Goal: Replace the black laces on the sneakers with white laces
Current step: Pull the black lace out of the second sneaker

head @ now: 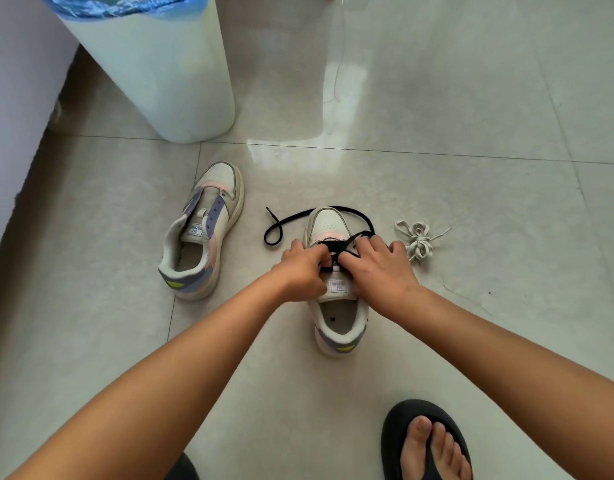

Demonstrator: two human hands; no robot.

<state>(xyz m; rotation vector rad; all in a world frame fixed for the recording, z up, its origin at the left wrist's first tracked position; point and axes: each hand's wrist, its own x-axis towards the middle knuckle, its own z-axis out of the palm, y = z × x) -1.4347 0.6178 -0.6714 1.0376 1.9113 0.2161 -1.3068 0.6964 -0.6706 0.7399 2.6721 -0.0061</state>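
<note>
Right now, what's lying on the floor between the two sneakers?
In the head view, one loose end of the black lace curls on the tile between the unlaced sneaker and the sneaker being worked on.

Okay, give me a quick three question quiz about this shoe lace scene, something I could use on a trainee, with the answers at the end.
1. True or false: the left sneaker has no lace in it.
2. Where does the bundle of white laces lie? A) inside a sneaker B) on the floor right of the right sneaker C) in the bin
3. Which lace are the left hand and right hand working on?

Key: 1 true. 2 B. 3 the black lace, partly threaded in the right sneaker, loose ends on the floor.
</note>
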